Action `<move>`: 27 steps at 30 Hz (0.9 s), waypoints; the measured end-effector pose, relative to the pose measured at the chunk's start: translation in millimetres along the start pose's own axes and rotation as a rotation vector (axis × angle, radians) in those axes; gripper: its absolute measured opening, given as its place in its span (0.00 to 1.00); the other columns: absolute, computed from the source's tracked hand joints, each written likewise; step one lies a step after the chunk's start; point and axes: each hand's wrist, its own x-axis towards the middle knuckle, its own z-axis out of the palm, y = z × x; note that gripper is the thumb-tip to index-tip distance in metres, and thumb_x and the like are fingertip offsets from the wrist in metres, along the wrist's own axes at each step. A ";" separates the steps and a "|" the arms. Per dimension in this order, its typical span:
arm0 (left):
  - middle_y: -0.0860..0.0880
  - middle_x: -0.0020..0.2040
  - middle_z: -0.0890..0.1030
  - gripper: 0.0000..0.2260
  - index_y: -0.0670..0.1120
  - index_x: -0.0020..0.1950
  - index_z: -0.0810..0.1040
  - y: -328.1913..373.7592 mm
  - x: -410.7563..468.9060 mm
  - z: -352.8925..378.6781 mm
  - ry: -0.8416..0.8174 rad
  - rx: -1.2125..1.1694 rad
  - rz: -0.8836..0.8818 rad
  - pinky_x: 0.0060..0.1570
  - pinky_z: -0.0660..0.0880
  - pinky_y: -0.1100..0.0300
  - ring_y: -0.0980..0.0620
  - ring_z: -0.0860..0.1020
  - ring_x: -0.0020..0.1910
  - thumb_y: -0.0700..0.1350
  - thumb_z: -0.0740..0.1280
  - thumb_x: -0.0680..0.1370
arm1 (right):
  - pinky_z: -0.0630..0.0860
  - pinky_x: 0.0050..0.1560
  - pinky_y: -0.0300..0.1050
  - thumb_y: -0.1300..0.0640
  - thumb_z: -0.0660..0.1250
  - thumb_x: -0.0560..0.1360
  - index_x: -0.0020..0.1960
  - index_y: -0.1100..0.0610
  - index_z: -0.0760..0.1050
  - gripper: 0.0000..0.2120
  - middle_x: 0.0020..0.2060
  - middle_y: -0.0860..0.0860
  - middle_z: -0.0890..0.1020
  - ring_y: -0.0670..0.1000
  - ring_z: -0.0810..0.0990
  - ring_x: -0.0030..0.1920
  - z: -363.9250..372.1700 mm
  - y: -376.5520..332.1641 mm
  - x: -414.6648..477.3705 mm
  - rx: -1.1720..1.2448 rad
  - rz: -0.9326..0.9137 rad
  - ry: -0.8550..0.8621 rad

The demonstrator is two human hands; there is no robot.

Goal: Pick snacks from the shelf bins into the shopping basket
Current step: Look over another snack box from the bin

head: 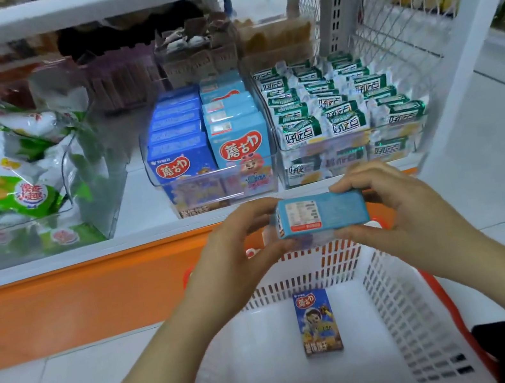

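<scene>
Left hand: the left hand (232,255) is gripping the left end of the light-blue box (322,214), its fingers (254,208) curling over the top edge and the thumb pressing from below.
Right hand: the right hand (407,214) is gripping the right end of the same box, its fingers (363,177) lying along the top edge and the thumb closing underneath.
Light-blue box: it is being held on its side with the printed label panel facing the camera. It is hanging above the far rim of the basket, in front of the shelf edge, and is touching only the two hands.
Basket: the basket (399,307), white with perforated walls and orange-red trim, is standing below the hands, in front of the shelf.
Dark-blue box: the dark-blue box (318,321) is lying flat and face up on the basket bottom, near the far wall but not touching it.
Middle bin: the clear middle bin (209,185) is standing on the shelf (137,194), carrying upright dark-blue boxes (182,166) on its left and upright light-blue boxes (242,149) on its right.
Right bin: the right bin (340,160) is standing just beside the middle bin, carrying rows of green-and-white packets (339,98).
Left bin: the left bin (88,203) is standing apart from the middle bin, carrying loose green-and-white bags (8,193).
Back row: blurred bins are standing behind these, and their contents cannot be told.
Shelf base: an orange panel (78,299) is running beneath the shelf edge.
</scene>
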 end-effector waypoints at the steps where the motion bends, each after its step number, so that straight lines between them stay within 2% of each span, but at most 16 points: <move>1: 0.59 0.60 0.79 0.17 0.64 0.56 0.72 -1.4 1.2 0.0 -0.019 -0.034 -0.019 0.60 0.76 0.55 0.61 0.76 0.62 0.53 0.71 0.70 | 0.71 0.57 0.30 0.46 0.76 0.66 0.55 0.41 0.71 0.21 0.54 0.29 0.72 0.38 0.75 0.57 0.3 0.8 0.9 0.037 0.036 -0.003; 3: 0.60 0.60 0.79 0.16 0.61 0.55 0.72 -3.0 2.9 -0.4 -0.052 -0.103 -0.051 0.58 0.77 0.58 0.60 0.76 0.62 0.52 0.68 0.69 | 0.73 0.59 0.33 0.46 0.74 0.61 0.55 0.40 0.72 0.24 0.54 0.33 0.77 0.38 0.77 0.57 0.2 1.1 3.0 0.129 0.118 -0.007; 6: 0.62 0.58 0.80 0.16 0.58 0.55 0.71 -6.5 2.6 -1.1 -0.068 -0.178 -0.081 0.56 0.78 0.60 0.61 0.77 0.60 0.47 0.68 0.70 | 0.75 0.58 0.38 0.45 0.74 0.60 0.53 0.39 0.74 0.22 0.52 0.36 0.81 0.39 0.79 0.56 -1.0 -1.7 3.0 0.172 0.157 0.007; 9: 0.62 0.58 0.80 0.17 0.61 0.55 0.71 -10.1 -0.9 0.8 -0.059 -0.150 -0.107 0.58 0.77 0.57 0.61 0.78 0.59 0.48 0.69 0.69 | 0.74 0.54 0.33 0.42 0.75 0.61 0.52 0.37 0.74 0.21 0.51 0.35 0.80 0.38 0.78 0.55 -0.8 -10.5 0.6 0.109 0.094 0.029; 11: 0.62 0.57 0.80 0.17 0.62 0.55 0.71 -11.4 -2.5 2.3 -0.049 -0.112 -0.117 0.59 0.77 0.56 0.62 0.78 0.58 0.45 0.70 0.71 | 0.71 0.52 0.27 0.45 0.76 0.63 0.54 0.37 0.73 0.22 0.51 0.36 0.79 0.36 0.76 0.54 0.6 -14.3 -1.1 0.076 0.039 0.047; 14: 0.63 0.56 0.80 0.19 0.61 0.55 0.71 -11.6 -3.8 2.9 -0.029 -0.094 -0.115 0.58 0.77 0.58 0.63 0.78 0.57 0.40 0.70 0.73 | 0.68 0.52 0.24 0.48 0.76 0.64 0.55 0.39 0.73 0.22 0.50 0.35 0.78 0.34 0.75 0.54 2.0 -15.9 -2.3 0.041 0.008 0.057; 18: 0.67 0.55 0.80 0.19 0.61 0.54 0.71 -5.9 -4.2 0.4 0.018 -0.128 -0.071 0.56 0.77 0.64 0.63 0.77 0.59 0.40 0.71 0.73 | 0.66 0.55 0.23 0.45 0.72 0.63 0.59 0.36 0.72 0.25 0.55 0.32 0.76 0.32 0.73 0.57 -1.9 -13.0 -1.5 0.061 0.072 0.030; 20: 0.70 0.55 0.78 0.17 0.62 0.54 0.71 -1.3 -4.9 -1.6 0.053 -0.080 -0.024 0.54 0.75 0.70 0.67 0.76 0.59 0.46 0.70 0.70 | 0.67 0.59 0.26 0.46 0.73 0.64 0.60 0.35 0.72 0.26 0.55 0.31 0.76 0.33 0.72 0.60 -4.4 -7.9 -1.6 0.044 0.113 -0.012; 22: 0.69 0.56 0.77 0.16 0.66 0.53 0.72 1.2 -6.0 -3.9 0.090 0.011 0.032 0.55 0.72 0.73 0.67 0.75 0.59 0.51 0.69 0.69 | 0.72 0.60 0.33 0.52 0.75 0.67 0.60 0.37 0.73 0.25 0.55 0.32 0.78 0.35 0.75 0.59 -5.8 -2.7 -2.0 0.051 0.128 -0.036; 24: 0.67 0.57 0.76 0.17 0.67 0.55 0.72 -0.3 -7.1 -5.3 0.116 0.133 0.116 0.55 0.69 0.76 0.67 0.73 0.60 0.50 0.71 0.71 | 0.74 0.60 0.40 0.56 0.75 0.68 0.59 0.37 0.72 0.25 0.55 0.32 0.78 0.37 0.76 0.58 -7.3 0.1 -3.6 0.048 0.139 -0.040; 27: 0.65 0.57 0.72 0.25 0.64 0.62 0.68 -2.4 -8.4 -2.4 0.117 0.273 0.197 0.56 0.67 0.76 0.65 0.70 0.60 0.44 0.74 0.72 | 0.73 0.62 0.45 0.50 0.76 0.67 0.62 0.33 0.69 0.28 0.59 0.31 0.74 0.38 0.72 0.62 -5.2 -2.4 -5.8 -0.078 0.072 -0.035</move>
